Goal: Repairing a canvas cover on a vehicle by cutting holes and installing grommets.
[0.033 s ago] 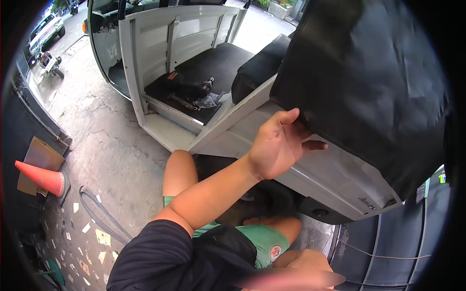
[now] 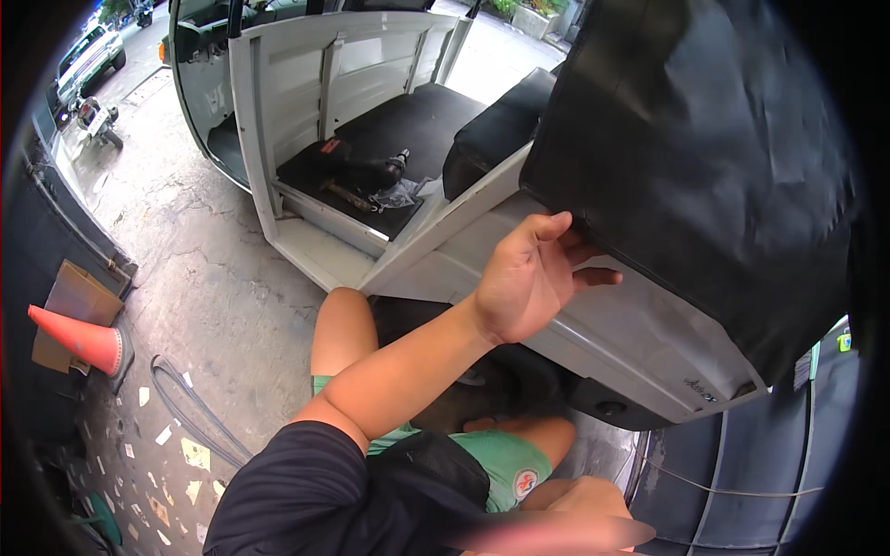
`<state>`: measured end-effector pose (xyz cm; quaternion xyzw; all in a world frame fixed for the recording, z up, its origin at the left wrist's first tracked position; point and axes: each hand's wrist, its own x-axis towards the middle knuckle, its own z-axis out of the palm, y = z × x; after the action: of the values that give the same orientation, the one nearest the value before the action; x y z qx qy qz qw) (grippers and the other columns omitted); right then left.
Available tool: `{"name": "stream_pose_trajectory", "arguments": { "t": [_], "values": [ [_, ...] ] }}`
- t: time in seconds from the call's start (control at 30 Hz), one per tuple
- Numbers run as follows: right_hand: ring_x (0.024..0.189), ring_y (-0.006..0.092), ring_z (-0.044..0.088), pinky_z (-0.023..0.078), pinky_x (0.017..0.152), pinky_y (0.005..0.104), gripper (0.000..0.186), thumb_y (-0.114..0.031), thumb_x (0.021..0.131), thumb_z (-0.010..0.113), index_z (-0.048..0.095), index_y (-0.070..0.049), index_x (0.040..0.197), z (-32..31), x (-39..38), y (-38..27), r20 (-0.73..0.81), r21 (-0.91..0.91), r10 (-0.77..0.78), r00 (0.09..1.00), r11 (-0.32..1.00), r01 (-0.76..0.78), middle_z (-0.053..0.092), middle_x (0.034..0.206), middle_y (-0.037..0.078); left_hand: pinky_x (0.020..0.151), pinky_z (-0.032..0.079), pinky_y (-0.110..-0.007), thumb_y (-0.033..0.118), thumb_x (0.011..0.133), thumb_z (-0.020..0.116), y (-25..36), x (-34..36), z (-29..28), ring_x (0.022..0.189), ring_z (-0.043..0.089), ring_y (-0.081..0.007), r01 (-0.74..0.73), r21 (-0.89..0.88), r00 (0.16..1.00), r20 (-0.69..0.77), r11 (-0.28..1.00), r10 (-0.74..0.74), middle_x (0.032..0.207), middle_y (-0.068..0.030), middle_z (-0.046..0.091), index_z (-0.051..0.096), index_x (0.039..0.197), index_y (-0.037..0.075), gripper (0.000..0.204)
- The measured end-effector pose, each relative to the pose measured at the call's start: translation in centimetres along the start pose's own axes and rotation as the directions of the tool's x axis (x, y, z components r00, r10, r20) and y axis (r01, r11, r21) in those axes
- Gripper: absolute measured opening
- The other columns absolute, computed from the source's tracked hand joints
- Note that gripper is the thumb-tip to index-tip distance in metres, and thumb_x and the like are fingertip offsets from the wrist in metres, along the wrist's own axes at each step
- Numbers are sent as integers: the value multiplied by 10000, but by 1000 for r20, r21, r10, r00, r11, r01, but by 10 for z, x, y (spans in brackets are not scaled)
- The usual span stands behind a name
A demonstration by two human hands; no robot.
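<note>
My left hand (image 2: 536,278) reaches up from the lower left to the bottom edge of a large black vinyl-covered seat pad (image 2: 686,157). The palm faces me and the thumb lies by the near edge of the pad. Some fingers curl in under that edge, with their tips hidden, while the outermost finger sticks out to the right. Below the pad runs the pale metal side panel (image 2: 640,320) of a small open-sided vehicle. My right hand does not show.
On the vehicle's dark floor lie a power drill (image 2: 375,171), a wooden-handled tool (image 2: 348,195) and a clear plastic bag (image 2: 397,196). A second black seat pad (image 2: 496,130) stands behind. Left are an orange cone (image 2: 83,338), cardboard (image 2: 79,296) and a looped dark strap (image 2: 190,408).
</note>
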<state>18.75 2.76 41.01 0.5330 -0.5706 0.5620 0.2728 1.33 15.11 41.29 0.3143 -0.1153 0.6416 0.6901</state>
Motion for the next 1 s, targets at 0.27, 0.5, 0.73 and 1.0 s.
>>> {"name": "stream_pose_trajectory", "arguments": {
  "t": [0.27, 0.5, 0.73, 1.0],
  "values": [
    [710, 138, 627, 349, 534, 292, 234, -424, 1082, 648, 811, -259, 1113, 9, 27, -11, -285, -158, -17, 958, 987, -30, 751, 1082, -67, 1017, 544, -450, 239, 1094, 593, 13, 6, 1, 1170, 686, -209, -110, 253, 972, -176, 961, 158, 1268, -56, 735, 680, 1308, 123, 258],
    [664, 130, 587, 324, 526, 294, 182, -411, 1058, 689, 802, -268, 1054, -14, 20, 12, -24, -25, -22, 999, 999, 21, 723, 1012, -71, 905, 561, -351, 182, 1048, 723, 15, 6, 9, 1059, 689, -119, -84, 436, 962, -199, 896, 187, 1170, 1, 752, 714, 1231, 119, 194],
    [669, 252, 560, 448, 614, 414, 294, -193, 1108, 499, 733, -210, 933, -52, 59, -18, 15, 177, 274, 962, 946, -272, 647, 918, 19, 975, 547, -397, 363, 1128, 577, -8, 26, 6, 1080, 708, -159, -43, 212, 996, -65, 976, 58, 1181, -26, 764, 726, 1218, 98, 317],
    [701, 75, 411, 318, 617, 218, 581, -559, 1147, 347, 581, -27, 1127, -103, 24, -61, -895, -442, -134, 425, 144, -886, 585, 923, 59, 1060, 526, -504, 311, 1129, 564, 20, 15, -1, 1179, 702, -225, -97, 274, 985, -114, 957, 133, 1257, -78, 758, 740, 1208, 93, 291]
  ]
}}
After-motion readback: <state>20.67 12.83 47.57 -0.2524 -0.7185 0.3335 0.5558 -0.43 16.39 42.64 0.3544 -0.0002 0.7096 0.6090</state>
